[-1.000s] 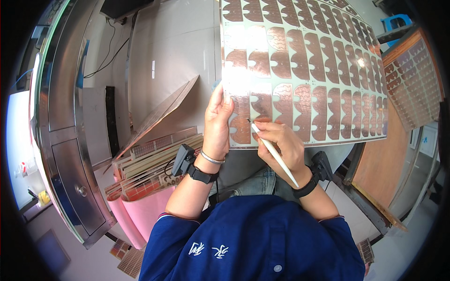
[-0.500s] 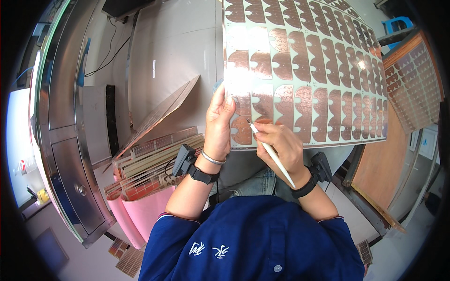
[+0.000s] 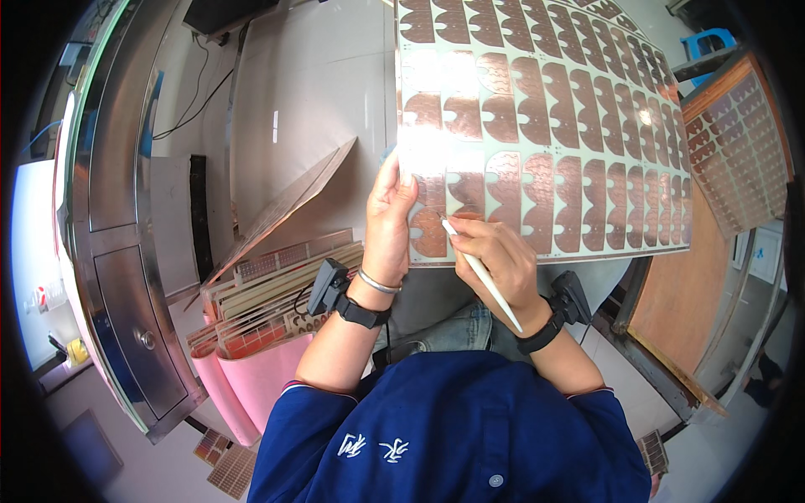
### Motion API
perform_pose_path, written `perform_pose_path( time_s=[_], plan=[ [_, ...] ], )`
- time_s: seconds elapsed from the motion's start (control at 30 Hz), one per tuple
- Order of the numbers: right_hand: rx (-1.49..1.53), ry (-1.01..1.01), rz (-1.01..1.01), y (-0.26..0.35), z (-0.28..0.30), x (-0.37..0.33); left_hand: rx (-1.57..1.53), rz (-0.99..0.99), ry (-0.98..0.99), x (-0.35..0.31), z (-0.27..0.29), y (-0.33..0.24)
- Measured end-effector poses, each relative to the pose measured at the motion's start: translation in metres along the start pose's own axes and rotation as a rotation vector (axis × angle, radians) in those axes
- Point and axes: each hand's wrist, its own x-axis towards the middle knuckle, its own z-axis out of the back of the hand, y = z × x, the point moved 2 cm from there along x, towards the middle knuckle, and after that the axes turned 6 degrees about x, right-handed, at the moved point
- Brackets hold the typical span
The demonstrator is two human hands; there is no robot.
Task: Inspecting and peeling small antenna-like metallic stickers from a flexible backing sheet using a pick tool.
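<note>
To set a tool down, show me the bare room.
Pale surface shows bare between the black box, the patterned sheet and the slanting board. Crowded: stacked boards beside the pink sheet; left hand and right hand around the patterned sheet's near left corner.

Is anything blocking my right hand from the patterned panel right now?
Nothing visible is. Your right hand holds a white pen-like tool, tip near the lower left corner of the patterned panel. Your left hand grips the left edge, beside the tip. I can't tell whether the tip touches.

There's 1 pen-type tool (image 3: 488,282), 1 held sheet (image 3: 537,144), 2 blk wristbands (image 3: 540,339) & 1 slvr bangle (image 3: 377,285).
</note>
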Motion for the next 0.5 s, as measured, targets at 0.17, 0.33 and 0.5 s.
perform_pose_path(
  time_s=[0.17, 0.33, 0.5],
  plan=[
    [-0.012, 0.009, 0.007, 0.0003, 0.0013, -0.0003, -0.006, 0.002, -0.003, -0.0005, 0.0009, 0.0007],
    [0.037, 0.025, -0.010, -0.0010, 0.0032, -0.0006, -0.012, 0.005, -0.005, 0.0000, 0.0000, -0.0005],
    [0.041, 0.011, -0.009, -0.0013, 0.0020, 0.0002, -0.007, 0.006, 0.004, 0.0014, 0.0005, -0.0004]
  ],
)
